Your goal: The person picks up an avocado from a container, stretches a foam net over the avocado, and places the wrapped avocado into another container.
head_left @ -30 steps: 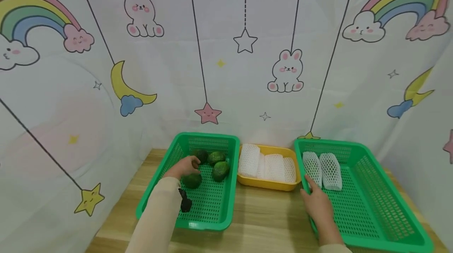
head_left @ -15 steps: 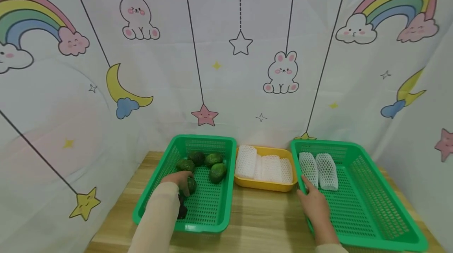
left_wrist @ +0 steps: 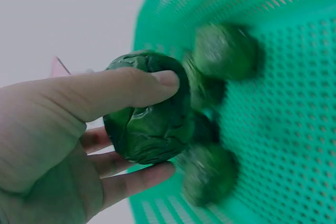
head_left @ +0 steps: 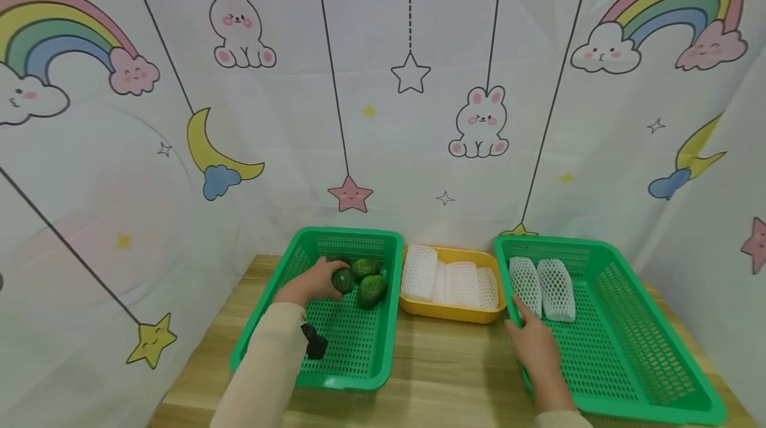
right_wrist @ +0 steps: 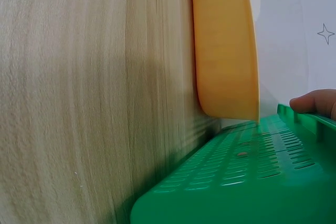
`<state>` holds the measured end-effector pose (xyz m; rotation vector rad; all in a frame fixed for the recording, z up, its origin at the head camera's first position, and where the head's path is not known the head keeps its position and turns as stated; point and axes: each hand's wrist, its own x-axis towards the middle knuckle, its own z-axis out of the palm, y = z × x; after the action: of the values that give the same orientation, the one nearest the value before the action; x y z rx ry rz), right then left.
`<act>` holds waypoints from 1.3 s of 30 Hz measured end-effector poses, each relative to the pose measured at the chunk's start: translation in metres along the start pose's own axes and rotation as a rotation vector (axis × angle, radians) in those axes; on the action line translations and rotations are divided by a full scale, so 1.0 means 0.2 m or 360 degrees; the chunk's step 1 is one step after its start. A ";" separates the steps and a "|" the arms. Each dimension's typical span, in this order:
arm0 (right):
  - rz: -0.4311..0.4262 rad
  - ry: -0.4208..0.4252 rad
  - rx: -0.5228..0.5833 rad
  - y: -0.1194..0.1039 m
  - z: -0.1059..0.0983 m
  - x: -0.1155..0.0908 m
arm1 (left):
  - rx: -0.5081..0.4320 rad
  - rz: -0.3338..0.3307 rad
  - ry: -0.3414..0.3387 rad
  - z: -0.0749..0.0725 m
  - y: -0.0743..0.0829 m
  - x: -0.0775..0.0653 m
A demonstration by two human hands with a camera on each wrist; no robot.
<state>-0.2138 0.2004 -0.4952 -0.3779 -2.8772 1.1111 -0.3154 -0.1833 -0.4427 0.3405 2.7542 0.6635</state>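
My left hand (head_left: 317,282) holds a dark green avocado (left_wrist: 149,129) over the left green basket (head_left: 383,361), thumb on one side and fingers under the other. In the left wrist view the avocado looks lifted off the basket floor. Several more avocados (head_left: 372,291) lie grouped at the back of that basket, one mostly hidden behind the hand. My right hand (head_left: 536,347) grips the left rim of the right green basket (head_left: 658,411); in the right wrist view only a finger (right_wrist: 315,102) over the rim shows. Two white foam net sleeves (head_left: 556,290) lie inside this basket, their contents hard to make out.
Between the baskets stands a yellow basket (head_left: 445,310) with several white foam net sleeves (head_left: 421,273). All three stand on a wooden table (head_left: 449,368) against a printed white curtain (head_left: 407,135). A small black device (head_left: 315,343) hangs at the left wrist.
The left hand went from the back of the left basket to an avocado nearer the front, then brought an avocado up toward the back group. The right hand stays on the rim.
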 end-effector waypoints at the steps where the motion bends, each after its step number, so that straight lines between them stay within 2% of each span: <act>1: -0.0002 0.0002 -0.0002 0.00 0.00 0.00 | 0.0003 0.0036 0.0011 0.00 0.02 0.00; 9: 0.0001 0.0002 -0.0015 0.00 0.00 0.00 | -0.0154 0.0255 0.0051 0.05 0.25 -0.02; 16: 0.0007 0.0003 0.0001 0.01 0.01 0.00 | -0.0177 0.0414 0.0090 0.13 0.42 -0.06; 23: -0.0018 0.0015 -0.0016 -0.01 0.00 0.01 | -0.0324 0.0409 0.0194 0.23 0.54 -0.08; 29: -0.0005 0.0013 -0.0002 -0.01 0.00 0.02 | -0.0461 0.0399 0.0247 0.33 0.60 -0.08; 39: 0.0022 -0.0020 0.0012 0.00 -0.01 0.00 | -0.0520 0.0444 0.0344 0.46 0.67 -0.09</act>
<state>-0.2139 0.2010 -0.4943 -0.3923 -2.8847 1.1296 -0.2471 -0.0338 -0.4541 0.6154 2.7517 1.2702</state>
